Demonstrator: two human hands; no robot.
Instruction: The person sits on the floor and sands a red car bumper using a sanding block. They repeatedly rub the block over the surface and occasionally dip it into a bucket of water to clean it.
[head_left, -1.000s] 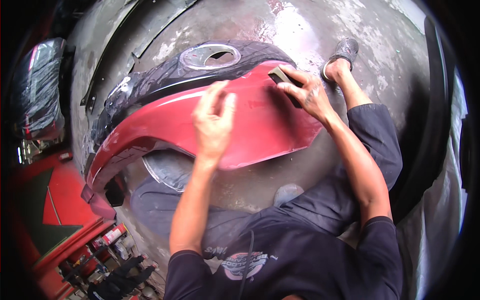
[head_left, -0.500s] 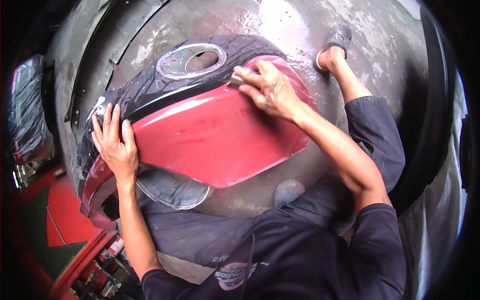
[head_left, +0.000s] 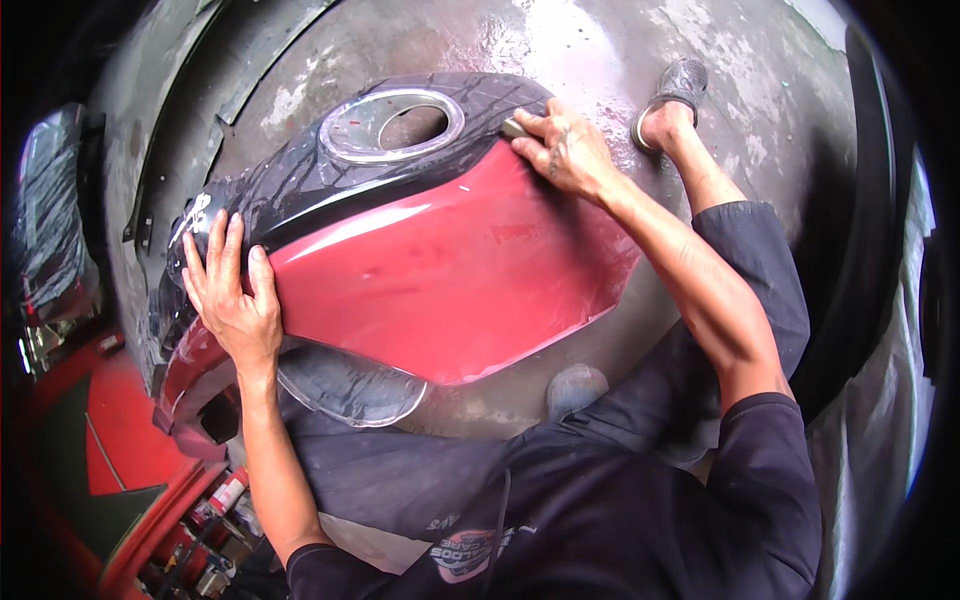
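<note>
A red and black bumper (head_left: 430,280) lies before me, its glossy red face turned my way. Its dark upper part has a round opening rimmed by a silver ring (head_left: 331,145). My left hand (head_left: 238,310) rests flat with spread fingers on the left end, where red meets black. At the upper right, my right hand (head_left: 570,158) is closed on a small tan-grey sanding block (head_left: 514,128), held against the bumper near the red panel's upper edge. The fingers partly cover the block.
Beneath the bumper sits a grey basin-like piece (head_left: 355,390). Long dark strips (head_left: 240,90) lie on the wet, stained floor (head_left: 480,35) at far left. Lower left are a red panel (head_left: 125,430) and a shelf with bottles (head_left: 228,492). My sandalled foot (head_left: 675,100) is at the right.
My right hand has slid right and slightly up along the red panel's upper edge with the sanding block. The bumper has shifted slightly in view; my left hand keeps its place on it.
</note>
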